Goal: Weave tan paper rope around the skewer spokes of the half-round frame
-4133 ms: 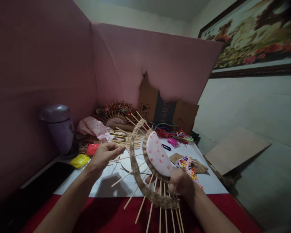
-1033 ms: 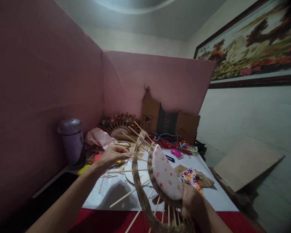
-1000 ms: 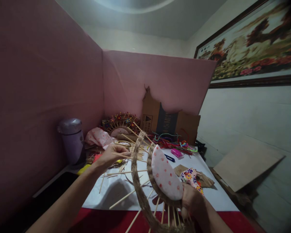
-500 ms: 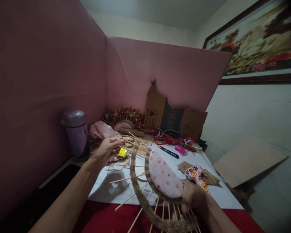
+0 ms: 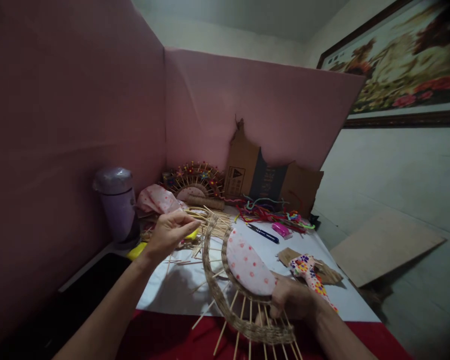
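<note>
My right hand (image 5: 291, 299) is closed on a half-round craft frame (image 5: 243, 295): a pink dotted fabric pad (image 5: 248, 263) ringed by braided twine, with thin wooden sticks fanning out through a second twine arc. It is held tilted above the white sheet (image 5: 180, 292). My left hand (image 5: 169, 232) is pinched on one of the frame's sticks near the upper end of the outer arc. Loose sticks (image 5: 195, 252) lie on the sheet beneath that hand.
A purple lidded jar (image 5: 117, 202) stands at the left. Behind are a finished beaded fan piece (image 5: 193, 179), pink cloth (image 5: 155, 200), torn cardboard (image 5: 264, 177), coloured pipe cleaners (image 5: 270, 212), a blue pen (image 5: 263, 233), a floral glue gun (image 5: 310, 277) and a yellow object (image 5: 137, 250).
The frame has tipped lower and flatter toward the table edge. My left hand stays pinched on a stick by the outer arc, shifting slightly. The view swung a little to the left.
</note>
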A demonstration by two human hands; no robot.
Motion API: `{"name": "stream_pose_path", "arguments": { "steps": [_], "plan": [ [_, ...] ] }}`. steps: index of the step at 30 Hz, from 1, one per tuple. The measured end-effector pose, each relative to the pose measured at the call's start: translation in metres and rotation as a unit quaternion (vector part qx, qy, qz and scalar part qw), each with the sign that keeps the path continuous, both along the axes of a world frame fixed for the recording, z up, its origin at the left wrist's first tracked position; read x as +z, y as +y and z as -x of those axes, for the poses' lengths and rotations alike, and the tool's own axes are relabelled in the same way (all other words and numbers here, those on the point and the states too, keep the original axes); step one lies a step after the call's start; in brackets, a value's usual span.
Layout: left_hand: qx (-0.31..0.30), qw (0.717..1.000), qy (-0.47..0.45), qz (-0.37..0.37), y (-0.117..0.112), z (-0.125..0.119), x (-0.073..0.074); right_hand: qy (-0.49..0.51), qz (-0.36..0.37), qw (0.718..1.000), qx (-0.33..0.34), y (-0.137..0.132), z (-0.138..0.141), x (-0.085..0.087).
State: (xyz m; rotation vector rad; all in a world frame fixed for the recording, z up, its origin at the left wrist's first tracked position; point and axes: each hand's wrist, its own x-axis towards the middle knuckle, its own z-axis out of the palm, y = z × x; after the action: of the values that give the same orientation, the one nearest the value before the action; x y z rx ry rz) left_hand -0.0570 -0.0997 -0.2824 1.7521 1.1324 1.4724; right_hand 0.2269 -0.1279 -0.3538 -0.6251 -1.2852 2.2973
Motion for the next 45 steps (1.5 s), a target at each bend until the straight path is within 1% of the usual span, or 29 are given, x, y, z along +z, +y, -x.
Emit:
{"name": "stream_pose_path", "arguments": {
  "steps": [1,3,5,7,9,11,14,16,19,21,23,25,26,27,28,29,30,31,32,33,34,35,36,37,39,40,42,45],
  "plan": [
    [0.011,0.997,0.058,-0.053,-0.002,-0.004,0.001,0.005,0.004,1.0,-0.004,0.0,0.001,0.0],
    [0.013,0.977,0.155,-0.143,-0.006,-0.012,0.002,0.019,0.01,1.0,-0.006,0.0,0.002,0.001],
    [0.001,0.956,0.216,-0.198,-0.006,-0.019,0.004,0.031,0.01,0.999,-0.004,-0.001,0.003,0.001],
    [-0.013,0.939,0.258,-0.225,-0.004,-0.024,0.008,0.041,0.004,0.999,-0.001,-0.001,0.004,0.002],
    [-0.022,0.927,0.299,-0.227,0.001,-0.028,0.015,0.053,0.0,0.999,0.004,-0.001,0.004,0.003],
    [-0.019,0.912,0.351,-0.212,0.007,-0.032,0.023,0.065,0.007,0.998,0.01,-0.001,0.004,0.004],
    [0.018,0.871,0.447,-0.203,0.013,-0.045,0.032,0.074,0.036,0.997,0.013,-0.002,0.007,0.004],
    [0.032,0.851,0.482,-0.206,0.018,-0.056,0.037,0.084,0.048,0.995,0.002,-0.003,0.01,0.003],
    [0.035,0.839,0.502,-0.206,0.028,-0.077,0.043,0.099,0.044,0.994,-0.024,-0.006,0.017,0.004],
    [0.03,0.835,0.51,-0.205,0.032,-0.09,0.05,0.109,0.04,0.992,-0.056,-0.008,0.021,0.006],
    [0.031,0.833,0.51,-0.211,0.026,-0.103,0.057,0.127,0.04,0.986,-0.096,-0.01,0.025,0.009],
    [0.04,0.846,0.481,-0.225,0.005,-0.112,0.061,0.153,0.036,0.976,-0.154,-0.01,0.028,0.011],
    [0.028,0.876,0.418,-0.238,-0.012,-0.116,0.059,0.162,0.028,0.969,-0.184,-0.01,0.03,0.012],
    [-0.003,0.909,0.342,-0.238,-0.033,-0.119,0.053,0.165,0.022,0.964,-0.208,-0.009,0.03,0.013],
    [-0.046,0.938,0.266,-0.215,-0.054,-0.121,0.045,0.165,0.017,0.959,-0.229,-0.008,0.031,0.013],
    [-0.102,0.96,0.208,-0.159,-0.075,-0.123,0.033,0.162,0.013,0.955,-0.248,-0.007,0.031,0.013],
    [-0.149,0.974,0.162,-0.061,-0.094,-0.125,0.018,0.162,0.009,0.949,-0.269,-0.006,0.031,0.014],
    [-0.188,0.972,0.12,0.067,-0.109,-0.127,0.002,0.164,0.006,0.942,-0.295,-0.006,0.031,0.015],
    [-0.209,0.96,0.048,0.18,-0.118,-0.13,-0.014,0.167,0.003,0.931,-0.323,-0.005,0.031,0.015],
    [-0.221,0.933,-0.029,0.282,-0.123,-0.134,-0.028,0.17,-0.002,0.92,-0.353,-0.005,0.031,0.017],
    [-0.22,0.906,-0.108,0.346,-0.122,-0.139,-0.04,0.171,-0.006,0.911,-0.376,-0.006,0.03,0.018],
    [-0.211,0.889,-0.174,0.367,-0.117,-0.144,-0.048,0.163,-0.002,0.908,-0.387,-0.007,0.03,0.019],
    [-0.199,0.88,-0.231,0.363,-0.11,-0.149,-0.052,0.147,0.007,0.911,-0.384,-0.009,0.029,0.02],
    [-0.192,0.869,-0.281,0.36,-0.101,-0.154,-0.054,0.124,0.019,0.919,-0.373,-0.011,0.029,0.021],
    [-0.174,0.846,-0.372,0.34,-0.085,-0.162,-0.049,0.084,0.035,0.93,-0.357,-0.014,0.03,0.022],
    [-0.169,0.835,-0.402,0.335,-0.079,-0.165,-0.046,0.073,0.037,0.93,-0.357,-0.016,0.031,0.022],
    [-0.165,0.82,-0.431,0.337,-0.071,-0.169,-0.04,0.081,0.021,0.925,-0.37,-0.017,0.034,0.019],
    [-0.145,0.81,-0.456,0.339,-0.065,-0.168,-0.035,0.129,-0.045,0.918,-0.372,-0.012,0.039,0.012]
  ]
}}
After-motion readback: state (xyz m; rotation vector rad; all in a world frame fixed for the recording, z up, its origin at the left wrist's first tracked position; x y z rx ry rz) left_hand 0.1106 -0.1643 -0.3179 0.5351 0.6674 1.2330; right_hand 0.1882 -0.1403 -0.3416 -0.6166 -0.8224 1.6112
